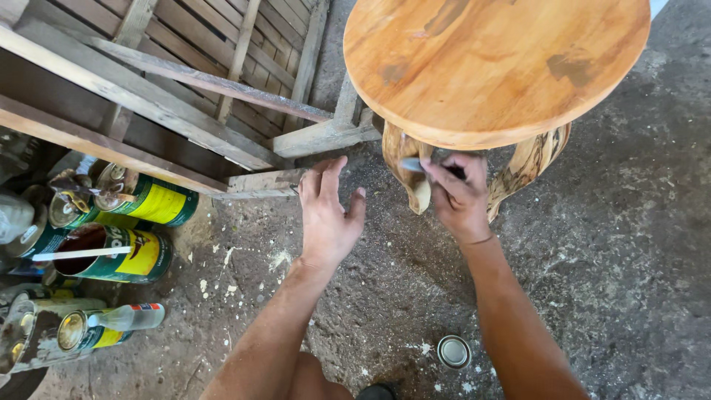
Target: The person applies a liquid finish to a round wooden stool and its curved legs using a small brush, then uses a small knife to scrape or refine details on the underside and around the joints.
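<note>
A round wooden stool (489,67) with a glossy orange-brown top stands on the ground ahead of me, its curved, mottled legs (527,164) below the seat. My right hand (458,194) is under the seat's rim, closed on a small brush (412,164) held against the front leg (406,167). The brush handle is mostly hidden by my fingers. My left hand (327,215) hovers to the left of that leg with fingers spread, holding nothing and touching nothing.
Several green and yellow cans (118,252) with stained tops stand at the left, one open with a stick across it. A clear bottle (129,317) lies beside them. A small round tin lid (453,351) lies on the dirt floor. Rough wooden slat frames (192,81) lean behind.
</note>
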